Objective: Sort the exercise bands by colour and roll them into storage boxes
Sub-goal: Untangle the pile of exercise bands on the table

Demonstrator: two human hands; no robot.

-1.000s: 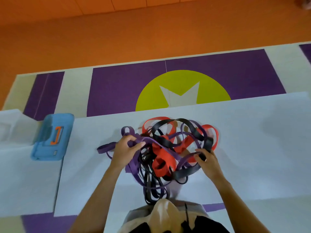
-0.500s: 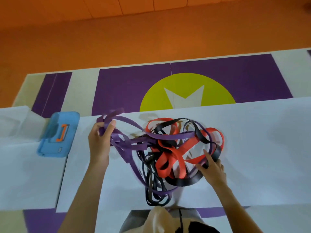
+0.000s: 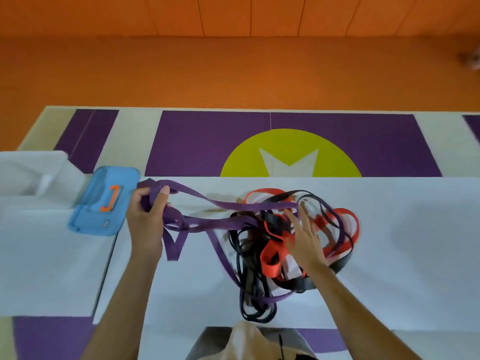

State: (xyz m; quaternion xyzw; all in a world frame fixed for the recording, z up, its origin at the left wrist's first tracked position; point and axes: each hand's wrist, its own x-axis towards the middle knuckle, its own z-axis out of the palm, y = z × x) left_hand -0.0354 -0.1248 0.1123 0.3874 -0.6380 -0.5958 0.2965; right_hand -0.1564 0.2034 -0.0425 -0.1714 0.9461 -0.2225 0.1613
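So the white table [image 3: 402,242] has the whole tangle of bands [image 3: 259,237] sitting mid-table right in front of the person, purple, red and black all knotted together. The blue box [image 3: 101,203], lid shut, sits at the table's left edge, probably one of the storage boxes.

Looks like the sorting step, first colour: the purple band [image 3: 223,203] is stretched out leftward from the pile while its other end is caught under the red and black loops. The left hand [image 3: 145,222] has its fingers curled round a bunch of purple, just beside the box. The right hand [image 3: 307,242] lies flat on the pile with fingers [image 3: 304,216] straight and spread, pinning it down.

Next move, I'd guess: work the purple free without dragging the whole knot along, so the right hand needs to hold or lift loops off.

Versus half a second ago, the left hand has pulled further left toward the box, and the right has shifted from the pile's near-right edge onto its middle.
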